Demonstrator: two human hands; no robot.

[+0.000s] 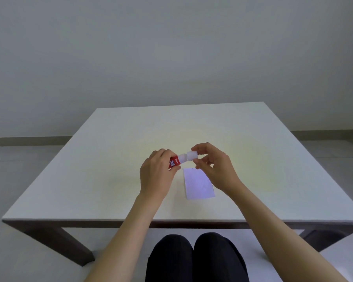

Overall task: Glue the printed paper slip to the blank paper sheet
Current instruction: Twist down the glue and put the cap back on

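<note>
A red glue stick [176,161] with white lettering is held above the table, lying roughly level. My left hand [157,176] grips its red body. My right hand [212,165] pinches the white cap [192,155], which sits just off the stick's white tip with a small gap between them. Below the hands a white paper [198,185] lies flat on the table; its right edge is partly hidden by my right wrist. I cannot tell whether it is one sheet or a slip on a sheet, and no print shows on it.
The white table [90,180] has its front edge close to my knees [194,255]. A plain grey wall stands behind it, and a pale surface [346,259] shows at the lower right corner.
</note>
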